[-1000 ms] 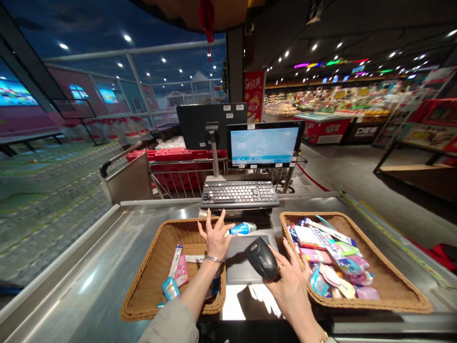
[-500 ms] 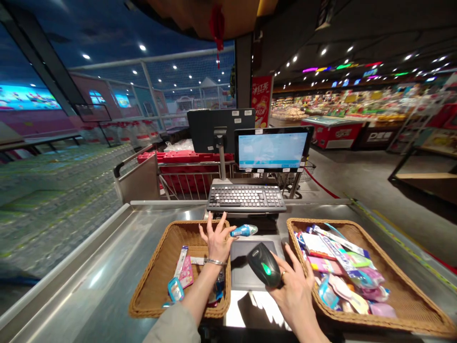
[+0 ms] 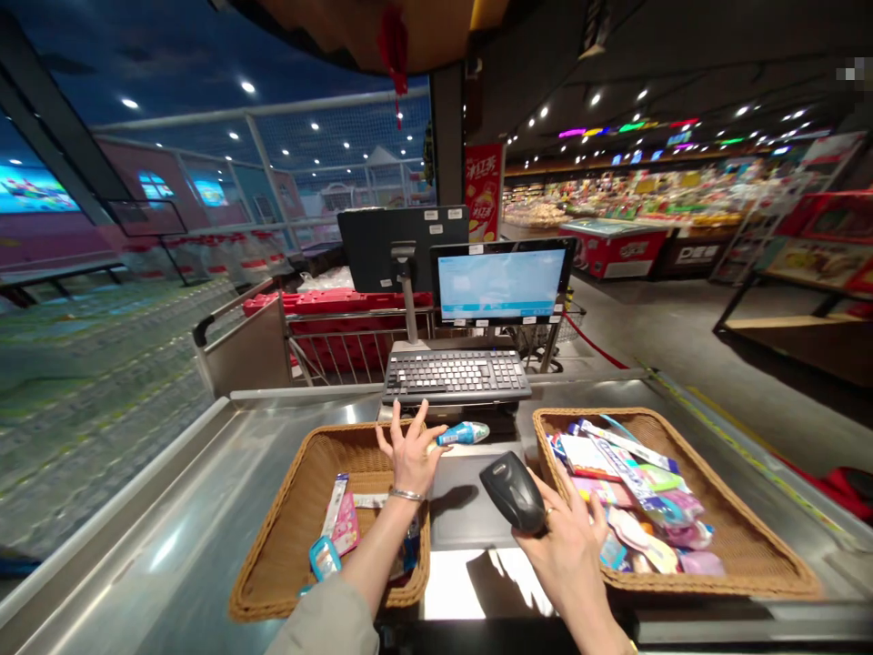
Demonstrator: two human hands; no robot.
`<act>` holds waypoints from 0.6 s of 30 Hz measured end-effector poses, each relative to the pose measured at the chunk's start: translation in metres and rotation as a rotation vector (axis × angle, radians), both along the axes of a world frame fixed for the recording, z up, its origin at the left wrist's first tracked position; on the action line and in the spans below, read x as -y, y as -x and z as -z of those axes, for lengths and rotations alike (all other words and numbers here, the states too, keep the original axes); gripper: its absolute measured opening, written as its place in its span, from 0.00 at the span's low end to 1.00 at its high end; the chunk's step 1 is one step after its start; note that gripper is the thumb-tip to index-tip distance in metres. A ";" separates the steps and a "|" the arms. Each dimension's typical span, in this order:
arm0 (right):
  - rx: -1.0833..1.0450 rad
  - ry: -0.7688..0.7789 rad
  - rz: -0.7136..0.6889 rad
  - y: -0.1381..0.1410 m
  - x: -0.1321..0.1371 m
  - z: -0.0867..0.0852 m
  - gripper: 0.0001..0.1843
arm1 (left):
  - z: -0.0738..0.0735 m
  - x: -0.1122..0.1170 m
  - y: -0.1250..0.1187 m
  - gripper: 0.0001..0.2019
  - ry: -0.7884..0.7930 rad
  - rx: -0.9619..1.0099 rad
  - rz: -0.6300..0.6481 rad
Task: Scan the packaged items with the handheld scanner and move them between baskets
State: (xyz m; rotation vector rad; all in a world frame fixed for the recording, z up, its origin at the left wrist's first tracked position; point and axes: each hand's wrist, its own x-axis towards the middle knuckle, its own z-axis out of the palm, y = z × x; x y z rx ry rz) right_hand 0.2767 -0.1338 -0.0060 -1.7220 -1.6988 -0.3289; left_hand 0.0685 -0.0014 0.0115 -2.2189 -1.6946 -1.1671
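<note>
Setting: supermarket checkout, stainless steel tabletop (image 3: pixel 205 509), black keyboard (image 3: pixel 456 373) and lit screen (image 3: pixel 501 284) beyond.
Left hand (image 3: pixel 411 452): fingers spread wide, thumb and forefinger pinching one end of a small blue-and-white tube (image 3: pixel 464 434); hand sits above the far right corner of the left wicker basket (image 3: pixel 286 546).
Right hand (image 3: pixel 569 546): wrapped around the grip of a black handheld barcode scanner (image 3: pixel 513 489), head aimed up and left.
Key relation: the tube lies roughly level, long axis left to right, just beyond the scanner and left of its head; the left hand is the nearer.
Right wicker basket (image 3: pixel 750 546): heaped with coloured packets (image 3: pixel 641 491).
</note>
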 end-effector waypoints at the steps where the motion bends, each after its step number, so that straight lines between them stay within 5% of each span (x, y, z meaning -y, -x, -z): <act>1: -0.003 0.000 0.018 -0.003 0.001 0.001 0.11 | 0.000 -0.001 -0.005 0.12 -0.002 -0.001 0.013; 18: -0.056 -0.012 0.305 -0.050 0.030 0.001 0.12 | -0.004 -0.004 -0.086 0.11 -0.021 -0.001 0.180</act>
